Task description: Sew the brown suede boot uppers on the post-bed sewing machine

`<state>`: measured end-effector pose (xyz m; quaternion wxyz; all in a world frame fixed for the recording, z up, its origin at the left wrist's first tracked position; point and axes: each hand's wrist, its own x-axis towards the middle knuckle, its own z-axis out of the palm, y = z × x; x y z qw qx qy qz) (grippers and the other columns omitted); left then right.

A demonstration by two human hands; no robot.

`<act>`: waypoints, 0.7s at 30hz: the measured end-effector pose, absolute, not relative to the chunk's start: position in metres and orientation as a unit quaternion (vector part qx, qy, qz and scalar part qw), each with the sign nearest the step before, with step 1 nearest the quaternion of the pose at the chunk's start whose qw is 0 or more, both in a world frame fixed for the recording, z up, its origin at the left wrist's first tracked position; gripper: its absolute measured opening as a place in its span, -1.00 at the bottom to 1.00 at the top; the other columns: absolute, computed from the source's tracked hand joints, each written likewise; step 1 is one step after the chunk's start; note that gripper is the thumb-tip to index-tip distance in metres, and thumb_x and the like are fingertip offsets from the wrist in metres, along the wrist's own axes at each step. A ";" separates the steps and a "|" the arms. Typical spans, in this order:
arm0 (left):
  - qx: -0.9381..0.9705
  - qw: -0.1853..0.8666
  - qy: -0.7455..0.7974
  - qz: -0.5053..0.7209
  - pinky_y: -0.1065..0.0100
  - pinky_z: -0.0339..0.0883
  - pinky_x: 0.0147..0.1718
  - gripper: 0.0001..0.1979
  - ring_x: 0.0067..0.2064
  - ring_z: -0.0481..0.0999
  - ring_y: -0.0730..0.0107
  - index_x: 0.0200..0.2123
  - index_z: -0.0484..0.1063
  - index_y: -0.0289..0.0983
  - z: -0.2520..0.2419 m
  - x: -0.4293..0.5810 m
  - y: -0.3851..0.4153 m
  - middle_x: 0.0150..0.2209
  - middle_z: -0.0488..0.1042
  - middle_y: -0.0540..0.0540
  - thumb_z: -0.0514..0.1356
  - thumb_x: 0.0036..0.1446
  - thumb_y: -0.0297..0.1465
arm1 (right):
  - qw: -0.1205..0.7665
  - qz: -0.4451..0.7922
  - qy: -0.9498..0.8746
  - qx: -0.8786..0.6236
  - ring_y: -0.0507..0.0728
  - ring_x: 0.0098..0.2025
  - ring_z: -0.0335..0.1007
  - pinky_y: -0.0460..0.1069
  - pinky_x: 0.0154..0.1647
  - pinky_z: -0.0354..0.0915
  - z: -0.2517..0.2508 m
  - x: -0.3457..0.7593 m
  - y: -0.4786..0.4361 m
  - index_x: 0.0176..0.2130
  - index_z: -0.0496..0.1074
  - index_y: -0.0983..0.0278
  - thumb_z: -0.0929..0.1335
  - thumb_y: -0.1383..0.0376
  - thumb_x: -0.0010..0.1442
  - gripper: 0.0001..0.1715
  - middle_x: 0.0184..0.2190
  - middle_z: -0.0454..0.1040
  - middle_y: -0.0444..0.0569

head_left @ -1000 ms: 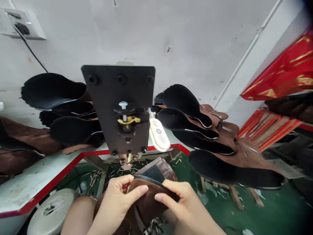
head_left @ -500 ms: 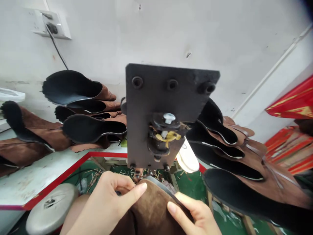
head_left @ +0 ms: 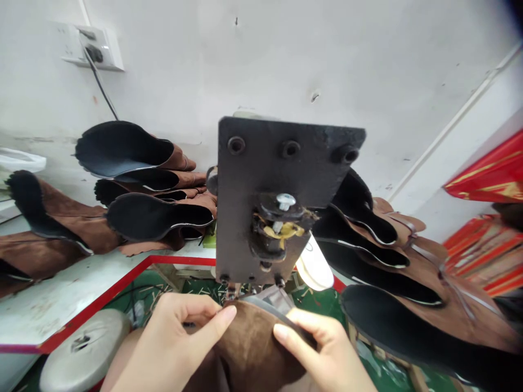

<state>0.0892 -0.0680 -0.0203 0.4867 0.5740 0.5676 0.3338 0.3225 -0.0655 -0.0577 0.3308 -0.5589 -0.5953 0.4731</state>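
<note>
Both my hands grip a brown suede boot upper [head_left: 249, 348] with a dark edge, held up under the lower end of a black metal machine head [head_left: 281, 196]. My left hand [head_left: 180, 337] pinches the boot's left edge between thumb and fingers. On the right, my right hand [head_left: 322, 354] clamps the dark rim with the thumb on top. The boot's top edge sits right at the machine's small metal foot [head_left: 231, 291]. A screw and a yellow scrap show on the machine's face.
Stacks of brown suede boots with black soles lie left [head_left: 134, 185] and right [head_left: 400, 261] of the machine. A white bench with a red edge [head_left: 81, 294] runs at the left, a grey round stool [head_left: 81, 348] below it. A lit lamp [head_left: 314, 267] hangs behind the machine. Green floor below.
The boot was raised from my lap up to the machine's foot, and the view swung left. In the last half second both hands shifted only slightly along the edge.
</note>
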 end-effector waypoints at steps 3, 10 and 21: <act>0.556 0.492 0.558 0.370 0.44 0.24 -0.38 -0.55 -0.42 0.38 0.36 -0.57 0.47 -0.28 -0.032 0.094 -0.074 -0.54 0.42 -0.02 0.19 0.21 -0.08 | 0.289 0.479 -0.614 -0.558 0.09 -0.40 0.24 -0.07 -0.39 0.21 -0.032 0.328 -0.050 -0.47 0.50 0.32 0.43 -0.04 0.16 -0.52 -0.51 0.38 -0.11; 0.513 0.520 0.546 0.410 0.43 0.18 -0.41 -0.54 -0.45 0.29 0.42 -0.62 0.39 -0.29 -0.032 0.110 -0.077 -0.57 0.30 0.01 0.20 0.15 -0.08 | 0.212 0.457 -0.643 -0.577 0.07 -0.39 0.16 -0.06 -0.41 0.09 -0.003 0.340 -0.042 -0.54 0.35 0.29 0.43 0.00 0.14 -0.52 -0.50 0.28 -0.13; 0.559 0.487 0.549 0.387 0.43 0.32 -0.32 -0.49 -0.40 0.44 0.34 -0.57 0.49 -0.29 -0.039 0.089 -0.073 -0.52 0.46 -0.04 0.17 0.25 -0.03 | 0.230 0.482 -0.636 -0.557 0.07 -0.40 0.17 -0.06 -0.40 0.12 -0.009 0.325 -0.044 -0.52 0.34 0.28 0.40 0.00 0.18 -0.54 -0.51 0.25 -0.15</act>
